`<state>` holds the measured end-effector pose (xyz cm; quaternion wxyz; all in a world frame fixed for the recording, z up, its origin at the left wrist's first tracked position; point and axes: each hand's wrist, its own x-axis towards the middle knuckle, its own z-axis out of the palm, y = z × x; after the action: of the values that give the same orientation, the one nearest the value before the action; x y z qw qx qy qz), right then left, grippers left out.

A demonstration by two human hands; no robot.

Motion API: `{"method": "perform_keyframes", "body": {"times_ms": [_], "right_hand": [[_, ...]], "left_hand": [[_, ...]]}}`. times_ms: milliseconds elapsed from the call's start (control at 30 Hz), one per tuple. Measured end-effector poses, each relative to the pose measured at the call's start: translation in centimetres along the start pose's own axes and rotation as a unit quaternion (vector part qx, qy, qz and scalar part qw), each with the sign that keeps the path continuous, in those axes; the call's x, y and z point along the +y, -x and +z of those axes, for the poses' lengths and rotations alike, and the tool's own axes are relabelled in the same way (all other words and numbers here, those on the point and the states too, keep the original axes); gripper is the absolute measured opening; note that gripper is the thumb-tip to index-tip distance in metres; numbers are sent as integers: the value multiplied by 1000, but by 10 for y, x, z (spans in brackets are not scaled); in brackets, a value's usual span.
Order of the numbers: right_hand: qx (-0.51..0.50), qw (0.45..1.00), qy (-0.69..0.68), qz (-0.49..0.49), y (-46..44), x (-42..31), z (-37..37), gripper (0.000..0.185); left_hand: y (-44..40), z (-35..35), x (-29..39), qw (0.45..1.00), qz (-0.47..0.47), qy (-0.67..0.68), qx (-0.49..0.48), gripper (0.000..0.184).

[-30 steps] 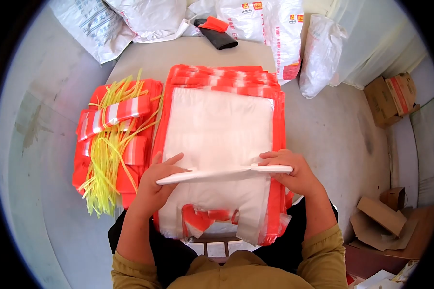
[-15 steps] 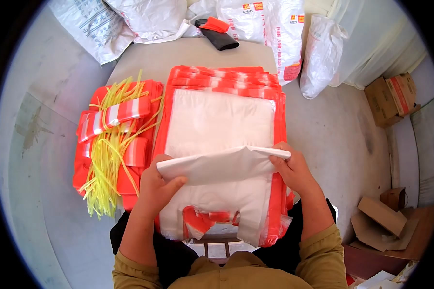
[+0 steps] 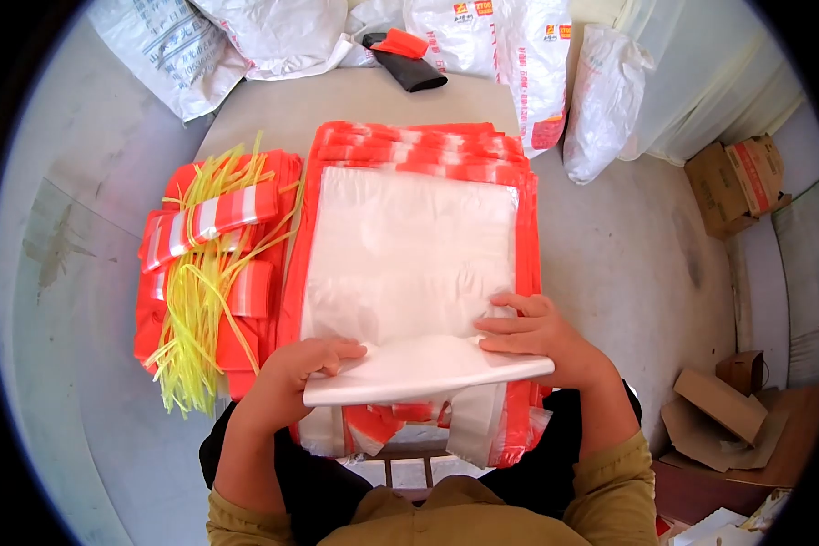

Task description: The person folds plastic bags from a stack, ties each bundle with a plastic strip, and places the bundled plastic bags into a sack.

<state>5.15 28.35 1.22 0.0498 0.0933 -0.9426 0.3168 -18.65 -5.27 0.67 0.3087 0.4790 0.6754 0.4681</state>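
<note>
White plastic bags (image 3: 409,237) with cut-out handles lie flat on a thick stack of red-and-white plastic bags (image 3: 530,237). Across their lower part runs a folded white strip of the bags (image 3: 428,375), its thick edge toward my body, partly covering the handle cut-outs. My left hand (image 3: 314,366) is closed on the strip's left end, fingers curled over it. Over the right end, my right hand (image 3: 535,337) rests with its fingers stretched and spread on the white plastic; its thumb is hard to see.
Left of the stack are red bag bundles (image 3: 209,218) with yellow ties (image 3: 191,346) across them. A black roll with a red piece (image 3: 409,64) lies at the table's (image 3: 291,105) far end. White sacks (image 3: 455,36) stand behind; cardboard boxes (image 3: 737,187) are at right.
Both hands have come down toward my body, bringing the folded strip lower over the handle cut-outs. My right hand's fingers have spread from a grip onto the plastic.
</note>
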Motion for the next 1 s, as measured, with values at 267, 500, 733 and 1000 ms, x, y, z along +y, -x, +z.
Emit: {"method": "perform_keyframes", "body": {"times_ms": [267,500,733,1000], "right_hand": [[3,1000,15,4,2,-6,-2,41],[37,963,-193,183,4,-7,-5,30],[157,877,-270,365,-23,-6,10,42],[218,879,-211,367,-31,-5,18,34]], "left_hand": [[1,2,5,998,-34,-44,5,46],[0,1,5,992,-105,16,61,21],[-24,23,-3,955,-132,141,225,44],[-34,26,6,946,-191,-30,261,78]]}}
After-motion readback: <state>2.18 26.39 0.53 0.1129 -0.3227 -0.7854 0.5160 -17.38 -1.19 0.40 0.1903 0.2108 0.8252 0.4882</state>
